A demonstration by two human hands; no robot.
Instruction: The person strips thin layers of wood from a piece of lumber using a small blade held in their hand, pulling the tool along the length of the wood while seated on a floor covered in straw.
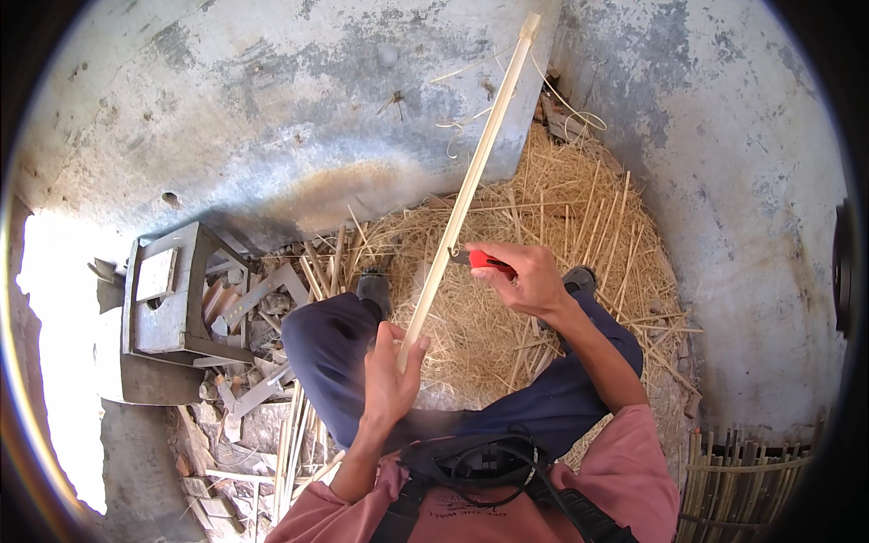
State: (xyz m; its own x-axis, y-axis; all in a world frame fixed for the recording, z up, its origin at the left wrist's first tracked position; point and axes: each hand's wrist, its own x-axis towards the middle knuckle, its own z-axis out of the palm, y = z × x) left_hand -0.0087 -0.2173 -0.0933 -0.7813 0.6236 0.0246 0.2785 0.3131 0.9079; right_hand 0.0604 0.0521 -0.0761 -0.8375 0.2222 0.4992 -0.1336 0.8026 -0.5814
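Note:
A long, pale bamboo strip (471, 181) slants from between my knees up toward the far wall, with grooves running along it. My left hand (389, 387) is closed around its lower end, thumb along the right side. In my right hand (532, 281) is a small red-handled knife (489, 261), gripped with the fingers wrapped round the handle. Its short dark blade points left and meets the strip's right edge about midway up; whether it cuts in cannot be made out. Thin curled shavings (579, 116) hang near the strip's far end.
Pale shavings (480, 326) cover the floor between and beyond my feet. A worn wooden box frame (172, 339) stands at left among scrap wood and rubble. Bare walls (299, 109) close in ahead and at right. A fence of upright sticks (747, 484) is at lower right.

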